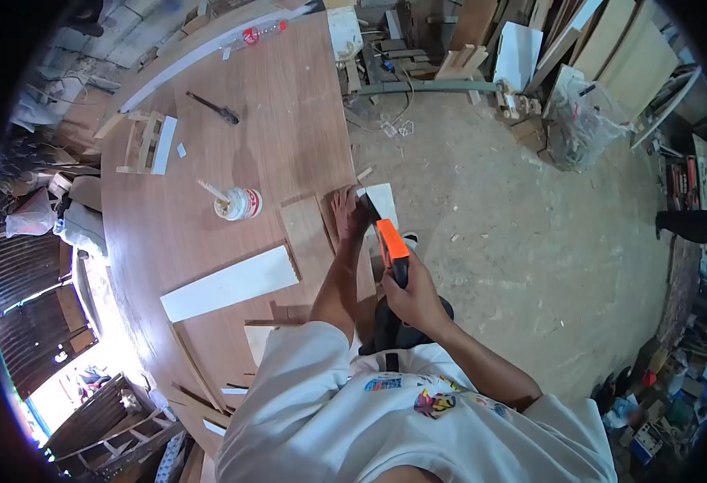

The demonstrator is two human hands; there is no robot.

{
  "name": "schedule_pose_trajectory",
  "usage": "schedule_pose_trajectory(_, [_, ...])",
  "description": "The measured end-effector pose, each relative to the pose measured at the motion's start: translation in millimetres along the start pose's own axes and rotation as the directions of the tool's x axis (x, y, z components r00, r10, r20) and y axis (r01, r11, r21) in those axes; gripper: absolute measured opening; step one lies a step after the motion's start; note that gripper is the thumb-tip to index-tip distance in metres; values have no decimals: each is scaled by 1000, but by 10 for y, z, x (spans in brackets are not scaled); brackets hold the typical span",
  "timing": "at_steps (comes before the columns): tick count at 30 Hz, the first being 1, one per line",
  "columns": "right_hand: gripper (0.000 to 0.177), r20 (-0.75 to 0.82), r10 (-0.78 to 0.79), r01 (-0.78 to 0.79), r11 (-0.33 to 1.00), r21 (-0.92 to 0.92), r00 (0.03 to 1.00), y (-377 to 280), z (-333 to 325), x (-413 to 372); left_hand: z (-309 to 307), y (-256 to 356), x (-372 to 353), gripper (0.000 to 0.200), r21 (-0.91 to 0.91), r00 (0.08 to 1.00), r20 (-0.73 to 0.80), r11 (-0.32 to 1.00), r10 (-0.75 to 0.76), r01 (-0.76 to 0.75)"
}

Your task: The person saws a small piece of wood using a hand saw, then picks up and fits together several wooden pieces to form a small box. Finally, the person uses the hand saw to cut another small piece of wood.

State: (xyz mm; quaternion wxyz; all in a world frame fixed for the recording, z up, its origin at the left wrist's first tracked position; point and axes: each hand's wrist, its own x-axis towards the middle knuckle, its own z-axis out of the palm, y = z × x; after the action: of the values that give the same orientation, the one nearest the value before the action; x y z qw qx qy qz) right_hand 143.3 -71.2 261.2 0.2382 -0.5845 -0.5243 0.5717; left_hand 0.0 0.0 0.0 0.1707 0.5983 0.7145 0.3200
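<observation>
My right hand is wrapped round the orange and black handle of a handsaw. Its dark blade points away from me, at a white board that juts past the table's right edge. Beside the blade my left hand lies with fingers spread, pressing down at the table edge; what is under its palm is mostly hidden. Just left of that hand, a flat brown wooden piece rests on the table. Nearer me lies a long white board.
On the brown table stand a white tub with sticks in it and a small wooden frame. A dark tool and a plastic bottle lie farther off. Wood panels and a plastic bag stand at the right.
</observation>
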Motion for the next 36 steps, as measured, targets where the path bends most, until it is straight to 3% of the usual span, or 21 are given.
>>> schedule_pose_trajectory(2, [24, -56, -33, 39, 993, 110, 998, 221, 82, -87, -56, 33, -193, 39, -52, 1000, 17, 998, -22, 23])
schedule_pose_trajectory(3, [23, -106, -134, 141, 988, 58, 985, 464, 124, 554, 49, 51, 384, 39, -60, 997, -63, 997, 53, -57])
schedule_pose_trajectory(5, [24, -121, -96, 101, 994, 40, 988, 901, 312, 1012, 12, 86, 136, 34, -43, 990, -79, 992, 114, -118])
schedule_pose_trajectory(7, [25, -117, -105, 114, 991, 74, 988, 847, 431, 1190, -25, -6, 156, 32, 11, 991, -79, 994, 111, -110])
schedule_pose_trajectory(9, [26, -139, -150, 143, 988, -63, 979, 839, 442, 1100, -45, 10, 47, 31, 39, 994, -40, 994, 105, -104])
schedule_pose_trajectory(10, [25, -82, -20, 25, 998, 62, 996, 416, 286, 716, -101, 96, 85, 31, 1, 994, -61, 996, 90, -90])
schedule_pose_trajectory(15, [25, -87, -130, 141, 980, 138, 988, 375, 126, -44, -24, 76, 92, 30, -30, 988, -108, 993, 108, -111])
schedule_pose_trajectory(18, [32, -147, -216, 219, 976, 11, 965, 1051, 414, 742, -51, 39, 89, 30, -75, 986, -97, 987, 137, -145])
schedule_pose_trajectory(20, [31, -138, -110, 117, 992, 39, 984, 890, 491, 1108, 79, -196, 86, 30, -32, 976, -62, 977, 208, -210])
schedule_pose_trajectory(23, [28, -188, -163, 163, 987, -15, 968, 887, 426, 920, -10, -4, 49, 29, -137, 995, -21, 985, 99, -101])
schedule_pose_trajectory(24, [24, -271, -282, 297, 955, 13, 920, 980, 448, 822, 11, 44, -5, 25, -141, 973, -67, 964, 220, -227])
schedule_pose_trajectory(25, [24, -262, -273, 289, 957, 22, 925, 923, 429, 669, -9, 99, -43, 24, -47, 972, 96, 976, 216, -213])
schedule_pose_trajectory(27, [22, -181, 14, 5, 994, 108, 983, 753, 331, 557, 10, 147, -132, 27, -3, 969, -31, 970, 244, -244])
schedule_pose_trajectory(28, [19, -183, -78, 81, 997, 8, 980, 714, 305, 534, 28, 81, -159, 33, 122, 973, -57, 968, 226, -218])
schedule_pose_trajectory(29, [19, -189, -67, 69, 998, 2, 980, 740, 261, 554, 70, 77, -229, 33, 110, 974, -48, 970, 223, -216])
schedule_pose_trajectory(31, [14, -62, 45, -34, 985, 167, 997, 804, 215, 745, -7, 168, -144, 35, 13, 983, -42, 984, 180, -180])
schedule_pose_trajectory(32, [11, -12, 25, -21, 970, 242, 1000, 853, 202, 842, -28, 197, -135, 34, 31, 979, -49, 980, 197, -195])
schedule_pose_trajectory(36, [15, 33, 68, -75, 963, 257, 997, 625, 162, 778, -1, 145, -152, 36, 53, 974, -65, 976, 216, -213])
